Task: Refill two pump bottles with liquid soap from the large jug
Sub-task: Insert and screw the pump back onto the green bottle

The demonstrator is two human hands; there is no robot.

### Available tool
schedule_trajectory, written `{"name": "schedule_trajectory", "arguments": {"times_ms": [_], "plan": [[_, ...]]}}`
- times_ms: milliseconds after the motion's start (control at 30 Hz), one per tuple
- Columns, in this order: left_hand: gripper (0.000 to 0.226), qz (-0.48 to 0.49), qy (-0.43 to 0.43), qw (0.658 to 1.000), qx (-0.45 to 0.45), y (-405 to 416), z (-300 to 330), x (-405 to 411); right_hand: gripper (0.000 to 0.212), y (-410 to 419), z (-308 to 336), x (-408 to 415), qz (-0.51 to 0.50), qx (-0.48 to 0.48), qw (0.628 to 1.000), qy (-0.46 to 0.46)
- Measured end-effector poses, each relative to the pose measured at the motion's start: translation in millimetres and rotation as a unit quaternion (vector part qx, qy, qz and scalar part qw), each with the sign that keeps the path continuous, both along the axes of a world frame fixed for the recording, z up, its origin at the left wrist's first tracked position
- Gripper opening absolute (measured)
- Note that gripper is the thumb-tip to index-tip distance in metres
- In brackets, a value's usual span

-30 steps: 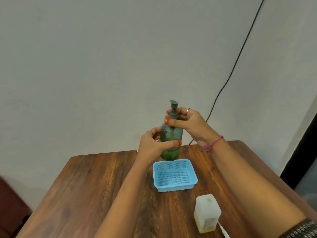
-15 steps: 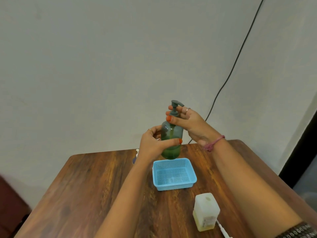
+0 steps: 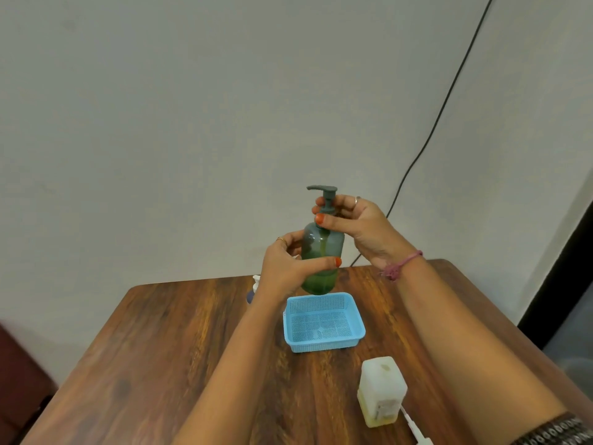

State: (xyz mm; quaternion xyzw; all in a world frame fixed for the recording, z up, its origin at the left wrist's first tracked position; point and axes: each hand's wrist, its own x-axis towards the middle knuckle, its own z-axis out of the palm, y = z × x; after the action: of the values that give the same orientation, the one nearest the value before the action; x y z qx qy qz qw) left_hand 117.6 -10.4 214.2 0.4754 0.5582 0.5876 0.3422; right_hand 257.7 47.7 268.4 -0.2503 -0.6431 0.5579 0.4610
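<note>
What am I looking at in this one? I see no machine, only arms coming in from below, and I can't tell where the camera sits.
There is no machine. The camera sits on a person's head and looks forward and down, so those arms are the wearer's own. The left hand grips the body of a green pump bottle, held upright in the air above a wooden table. The right hand pinches the collar under the bottle's pump head. On the table stand a blue mesh basket and, nearer the wearer, a whitish jug with some yellowish liquid at its bottom. Something white and blue peeks out behind the left wrist; too hidden to name.
</note>
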Motion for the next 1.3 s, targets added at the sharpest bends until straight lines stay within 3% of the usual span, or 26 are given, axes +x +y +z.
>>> {"name": "schedule_trajectory", "arguments": {"times_ms": [100, 267, 433, 533, 667, 800, 1033, 1100, 1200, 1300], "plan": [[0.083, 0.001, 0.0, 1.0, -0.001, 0, -1, 0, 0.037, 1, 1, -5, -0.042, 0.015, 0.999, -0.029], [0.083, 0.007, -0.007, 1.0, -0.005, 1, 0, -1, 0.037, 2, 5, 11, 0.076, -0.021, 0.996, -0.028], [0.081, 0.009, -0.009, 1.0, -0.002, 0, 0, 0, 0.039, 1, -6, 0, -0.067, -0.002, 0.998, -0.021], [0.082, 0.004, -0.01, 1.0, -0.004, -1, 0, 0, 0.045, 2, -6, 3, 0.017, -0.032, 0.999, -0.003], [0.085, -0.005, -0.002, 1.0, -0.01, 0, 0, 0, 0.031, -2, -5, 8, 0.072, -0.028, 0.997, 0.002], [0.084, 0.004, -0.012, 1.0, -0.009, 0, -1, 1, 0.027, -6, -5, 1, -0.001, -0.018, 1.0, 0.009], [0.071, 0.005, -0.009, 1.0, -0.003, -2, -3, 1, 0.039, -10, -14, -15, -0.146, 0.009, 0.989, -0.003], [0.069, -0.003, -0.009, 1.0, -0.006, -3, -3, 1, 0.039, -7, -14, -12, -0.114, 0.011, 0.993, -0.012], [0.068, -0.018, -0.013, 1.0, -0.009, -3, -3, -1, 0.038, -1, -10, 1, 0.047, -0.036, 0.998, 0.023], [0.064, -0.036, -0.003, 0.999, -0.017, -4, -2, -4, 0.036, 2, -9, 13, 0.119, -0.007, 0.993, -0.004]]}}
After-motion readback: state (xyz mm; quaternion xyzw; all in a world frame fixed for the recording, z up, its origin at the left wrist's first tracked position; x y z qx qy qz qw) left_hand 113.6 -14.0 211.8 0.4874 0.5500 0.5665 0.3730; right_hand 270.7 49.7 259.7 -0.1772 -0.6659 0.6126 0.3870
